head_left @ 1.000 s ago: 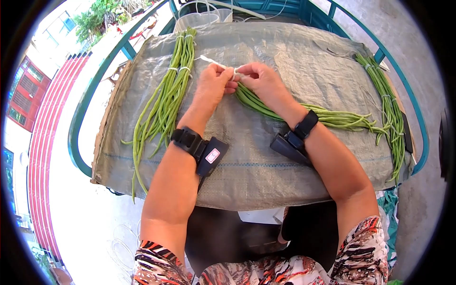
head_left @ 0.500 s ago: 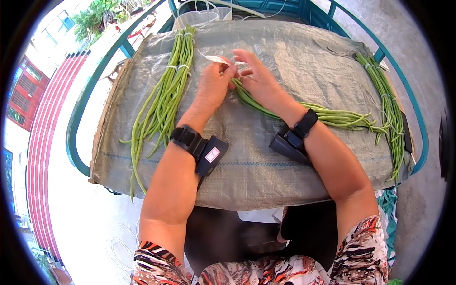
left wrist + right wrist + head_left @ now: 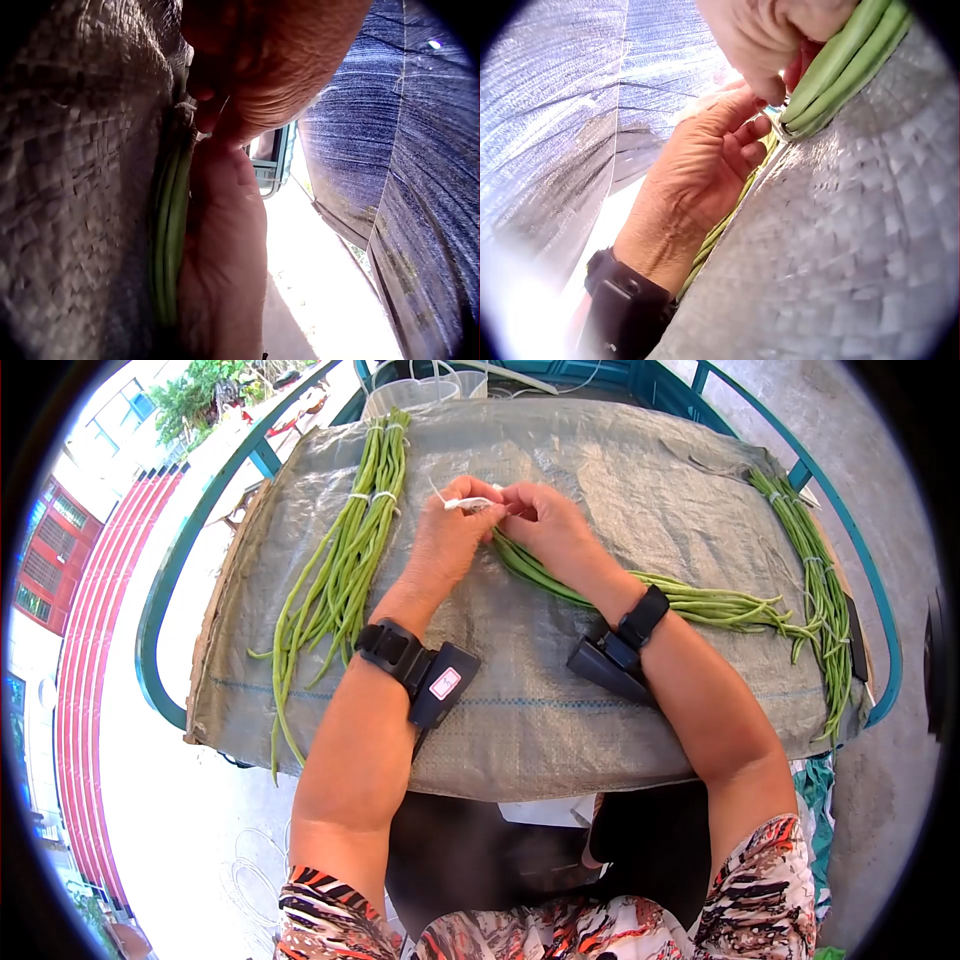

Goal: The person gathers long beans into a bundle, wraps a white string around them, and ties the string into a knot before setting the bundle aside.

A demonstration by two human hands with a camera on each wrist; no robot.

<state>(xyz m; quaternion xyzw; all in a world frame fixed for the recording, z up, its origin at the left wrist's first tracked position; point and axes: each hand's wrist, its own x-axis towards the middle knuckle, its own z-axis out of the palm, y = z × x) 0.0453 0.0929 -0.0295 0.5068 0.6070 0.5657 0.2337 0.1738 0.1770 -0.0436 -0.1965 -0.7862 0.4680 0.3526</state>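
Both hands meet at the tied end of a bundle of long green beans (image 3: 540, 575) lying on a woven sheet. My left hand (image 3: 447, 545) pinches a white string (image 3: 468, 504), whose loose end sticks out past the fingers to the upper left. Fingertips of my right hand (image 3: 555, 532) come together against the left ones and pinch at the same string. In the right wrist view, string wraps the bean ends (image 3: 840, 75) just below the fingertips. The left wrist view has the bundle (image 3: 171, 225) beside the right hand (image 3: 225, 240); the knot is hidden by fingers.
Another tied bundle of long beans (image 3: 370, 530) lies on the left, and one more (image 3: 810, 570) lies along the right edge. The sheet (image 3: 500, 750) covers a platform inside teal rails (image 3: 160, 610). Clear plastic tubs (image 3: 410, 398) stand behind it.
My right fingers lifted and spread away from the string half a second ago, then came back to the left fingertips. The string's loose end now lies closer over the left fingers.
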